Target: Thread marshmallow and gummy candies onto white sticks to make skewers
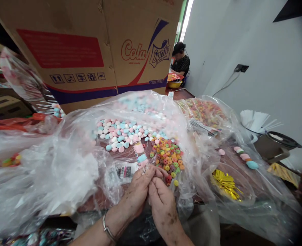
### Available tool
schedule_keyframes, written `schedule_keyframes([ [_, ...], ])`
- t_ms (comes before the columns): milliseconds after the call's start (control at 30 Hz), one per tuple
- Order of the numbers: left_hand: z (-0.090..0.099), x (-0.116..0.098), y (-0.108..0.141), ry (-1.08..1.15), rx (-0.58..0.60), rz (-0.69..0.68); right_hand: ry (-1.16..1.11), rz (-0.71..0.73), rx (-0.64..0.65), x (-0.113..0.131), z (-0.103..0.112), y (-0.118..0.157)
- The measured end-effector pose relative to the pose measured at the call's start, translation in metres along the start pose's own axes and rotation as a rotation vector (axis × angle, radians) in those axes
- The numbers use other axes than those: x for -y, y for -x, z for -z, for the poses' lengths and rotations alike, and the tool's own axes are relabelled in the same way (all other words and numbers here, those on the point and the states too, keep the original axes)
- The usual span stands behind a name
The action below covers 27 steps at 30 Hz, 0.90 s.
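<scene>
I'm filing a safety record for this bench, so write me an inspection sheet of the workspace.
Surface: reddish-brown table, largely covered by plastic.
Job's things: candy row at the hands; pastel sweets and ring sweets piled beyond.
Clutter: gold strips, right side.
Hands: left hand closed on the candy row's near end; right hand closed against it, exact grip hidden.
Cables: cord from a wall plug.
Surroundings: carton behind; co-worker farther back.
</scene>
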<state>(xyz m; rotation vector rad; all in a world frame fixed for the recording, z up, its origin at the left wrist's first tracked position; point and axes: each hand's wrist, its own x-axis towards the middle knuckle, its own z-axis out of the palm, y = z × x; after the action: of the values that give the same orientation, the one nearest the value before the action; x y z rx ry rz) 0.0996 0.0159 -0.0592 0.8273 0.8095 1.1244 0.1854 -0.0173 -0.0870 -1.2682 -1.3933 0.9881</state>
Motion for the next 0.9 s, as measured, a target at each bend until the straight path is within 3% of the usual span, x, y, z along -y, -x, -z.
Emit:
schedule_keyframes([
  [100, 0.007, -0.005, -0.001, -0.050, -0.134, -0.013, 0.240, 0.182, 0.021, 0.007, 0.018, -0.006],
  [167, 0.012, -0.009, -0.001, -0.109, -0.181, 0.044, 0.395, 0.370, -0.127, 0.012, 0.028, -0.012],
  [233, 0.014, -0.012, 0.000, -0.232, -0.142, 0.076, 0.498, 0.492, -0.214, 0.018, 0.034, -0.019],
  [400, 0.013, -0.012, 0.004, -0.547, 0.022, -0.191, 0.552, 0.440, 0.033, 0.033, 0.028, -0.033],
  [533, 0.013, -0.010, 0.008, -0.654, 0.020, -0.109, 0.543, 0.460, 0.030, 0.029, 0.022, -0.038],
  [600, 0.014, -0.015, 0.015, -0.713, 0.082, -0.062, 0.543, 0.463, 0.013, 0.025, 0.022, -0.039],
  [733, 0.012, -0.046, 0.036, -0.957, 0.374, -0.133, 0.629, 0.376, 0.069, 0.019, 0.029, -0.041],
  [800, 0.010, -0.069, 0.043, -1.104, 0.493, -0.136, 0.749, 0.420, 0.117, 0.019, 0.032, -0.040],
  [833, 0.009, -0.080, 0.044, -1.129, 0.468, -0.175, 0.805, 0.485, 0.134, 0.019, 0.033, -0.040],
  [900, 0.011, -0.097, 0.038, -1.118, 0.258, -0.470, 0.883, 0.668, 0.146, 0.022, 0.035, -0.037],
])
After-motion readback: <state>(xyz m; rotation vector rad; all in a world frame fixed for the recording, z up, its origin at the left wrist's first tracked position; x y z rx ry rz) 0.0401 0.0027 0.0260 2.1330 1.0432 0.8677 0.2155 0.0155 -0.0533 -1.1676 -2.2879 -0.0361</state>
